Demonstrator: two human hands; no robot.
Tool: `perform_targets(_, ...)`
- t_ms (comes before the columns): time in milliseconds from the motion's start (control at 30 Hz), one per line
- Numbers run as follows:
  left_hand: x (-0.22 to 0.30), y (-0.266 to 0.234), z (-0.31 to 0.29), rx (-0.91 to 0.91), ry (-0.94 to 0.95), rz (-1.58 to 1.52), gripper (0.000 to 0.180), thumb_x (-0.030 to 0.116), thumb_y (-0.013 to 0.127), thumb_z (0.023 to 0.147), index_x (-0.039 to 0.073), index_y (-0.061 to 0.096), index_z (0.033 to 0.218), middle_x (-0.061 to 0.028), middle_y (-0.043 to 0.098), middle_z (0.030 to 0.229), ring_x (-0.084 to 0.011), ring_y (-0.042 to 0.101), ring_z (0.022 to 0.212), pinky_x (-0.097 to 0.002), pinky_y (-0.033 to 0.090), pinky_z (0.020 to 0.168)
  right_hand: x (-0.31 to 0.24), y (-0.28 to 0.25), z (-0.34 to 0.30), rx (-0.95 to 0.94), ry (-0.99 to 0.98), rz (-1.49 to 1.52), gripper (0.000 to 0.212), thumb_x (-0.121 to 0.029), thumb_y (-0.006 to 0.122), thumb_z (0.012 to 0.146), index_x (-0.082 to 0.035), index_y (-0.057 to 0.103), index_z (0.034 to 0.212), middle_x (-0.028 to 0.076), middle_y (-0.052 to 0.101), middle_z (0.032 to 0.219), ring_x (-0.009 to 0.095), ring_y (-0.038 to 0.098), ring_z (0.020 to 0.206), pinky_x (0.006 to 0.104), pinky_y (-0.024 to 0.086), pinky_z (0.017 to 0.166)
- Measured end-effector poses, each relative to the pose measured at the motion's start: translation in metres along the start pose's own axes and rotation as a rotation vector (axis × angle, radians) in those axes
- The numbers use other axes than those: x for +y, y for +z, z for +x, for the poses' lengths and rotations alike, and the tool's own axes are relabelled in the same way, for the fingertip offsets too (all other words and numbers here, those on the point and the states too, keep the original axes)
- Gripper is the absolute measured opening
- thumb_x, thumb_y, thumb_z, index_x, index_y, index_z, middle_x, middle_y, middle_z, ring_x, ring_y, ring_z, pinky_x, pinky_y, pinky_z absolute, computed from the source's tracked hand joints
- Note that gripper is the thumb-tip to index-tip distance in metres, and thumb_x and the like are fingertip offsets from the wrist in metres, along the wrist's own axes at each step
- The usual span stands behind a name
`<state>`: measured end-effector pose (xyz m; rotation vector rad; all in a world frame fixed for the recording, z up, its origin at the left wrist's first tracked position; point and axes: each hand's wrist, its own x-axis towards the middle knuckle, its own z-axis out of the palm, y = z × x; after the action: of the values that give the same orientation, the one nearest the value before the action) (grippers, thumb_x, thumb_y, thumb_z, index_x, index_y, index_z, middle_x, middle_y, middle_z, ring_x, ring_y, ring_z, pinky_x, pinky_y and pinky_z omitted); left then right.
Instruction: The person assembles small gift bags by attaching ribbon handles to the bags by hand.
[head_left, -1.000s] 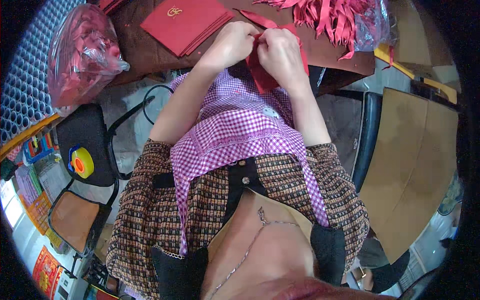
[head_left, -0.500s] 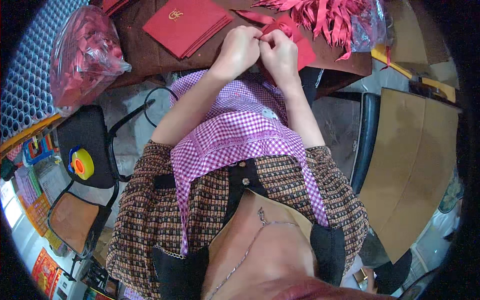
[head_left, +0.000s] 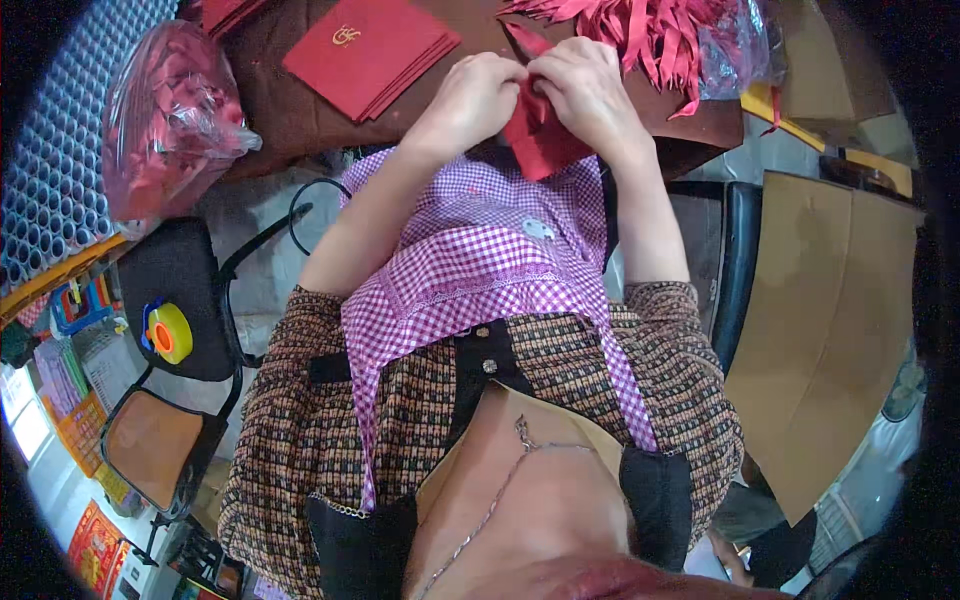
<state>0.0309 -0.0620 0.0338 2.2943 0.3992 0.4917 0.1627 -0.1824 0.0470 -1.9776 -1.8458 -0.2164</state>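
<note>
Over the table's front edge, my left hand (head_left: 478, 98) and my right hand (head_left: 590, 88) work close together on a red card (head_left: 548, 145). Its flat lower corner hangs down toward my checked apron (head_left: 480, 235). The left thumb and fingertips are pinched at the card's upper left. My right fingers curl over its upper part and hide much of it. A red ribbon end (head_left: 526, 40) sticks up behind the fingers; where it joins the card is covered. Left of my hands lies a stack of similar red cards (head_left: 365, 55) with a gold emblem on top.
A loose bundle of red ribbons (head_left: 655, 40) lies on the brown cloth (head_left: 290, 105) at the back right. To the left are a clear bag of red pieces (head_left: 175, 130) and a rack of tubes (head_left: 60, 150). A chair (head_left: 170, 290) holds yellow tape (head_left: 168, 333). Cardboard (head_left: 820, 330) stands right.
My right hand has turned and shifted slightly right, now covering the card's top. The card has swung down and left between my hands. The left hand has barely moved.
</note>
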Motion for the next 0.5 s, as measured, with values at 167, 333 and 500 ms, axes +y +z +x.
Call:
perform_targets(167,-0.013,-0.017,0.008,-0.291,0.053,-0.092,0.02,0.012,0.059,0.081,0.001,0.065,0.096,-0.0141,0.063,0.088,-0.025,0.061,0.085,-0.0331,0.048,0.079,0.011,-0.006,-0.001,-0.136,-0.056,0.096,0.012,-0.011,0.066,0.072,-0.011,0.066,0.084,0.003,0.06,0.079,0.021,0.054,0.089,0.0365,0.034,0.088)
perform_targets(333,-0.029,-0.016,0.013,-0.498,0.171,-0.107,0.018,0.013,0.06,0.081,0.002,0.065,0.095,-0.0105,0.056,0.084,-0.0225,0.056,0.082,-0.0309,0.044,0.074,0.01,-0.007,0.001,-0.156,-0.121,0.235,0.008,-0.013,0.069,0.07,-0.013,0.067,0.078,0.002,0.058,0.073,0.02,0.054,0.083,0.0353,0.034,0.087)
perform_targets(500,-0.038,-0.018,0.012,-0.588,0.28,-0.185,0.016,0.014,0.06,0.082,0.001,0.062,0.092,-0.0097,0.054,0.085,-0.0215,0.054,0.084,-0.0311,0.044,0.074,0.007,-0.009,-0.002,-0.126,-0.168,0.283,0.005,-0.015,0.068,0.07,-0.014,0.068,0.075,0.001,0.057,0.068,0.017,0.055,0.078,0.0346,0.033,0.087)
